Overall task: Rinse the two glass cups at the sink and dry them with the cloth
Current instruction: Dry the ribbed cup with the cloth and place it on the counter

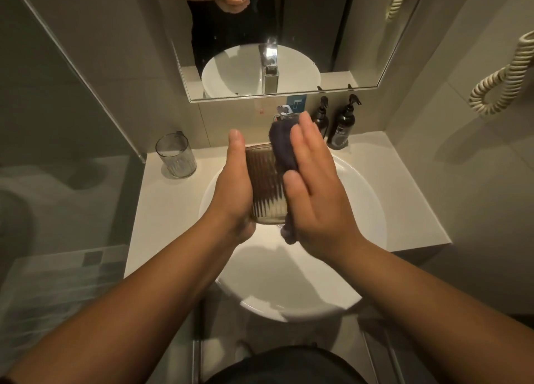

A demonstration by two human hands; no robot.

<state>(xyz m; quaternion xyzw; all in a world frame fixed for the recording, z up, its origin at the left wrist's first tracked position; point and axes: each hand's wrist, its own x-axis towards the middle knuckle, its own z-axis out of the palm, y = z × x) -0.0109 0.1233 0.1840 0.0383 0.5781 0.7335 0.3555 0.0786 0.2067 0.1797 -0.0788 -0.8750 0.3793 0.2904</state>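
A ribbed glass cup [264,184] is held on its side above the white sink [358,210], its mouth pointing away from me. My left hand [234,187] grips its left side. My right hand [315,181] presses a dark purple cloth [281,146] flat against the cup's right side, fingers extended. The cloth's lower end hangs below the cup's base. The second ribbed glass cup [175,156] stands upright on the counter at the left, apart from both hands.
Two dark pump bottles [342,128] stand at the counter's back right. The tap [284,113] is mostly hidden behind the cloth. A mirror [361,37] hangs above. A coiled cord [502,80] hangs on the right wall. A glass partition [86,74] borders the left.
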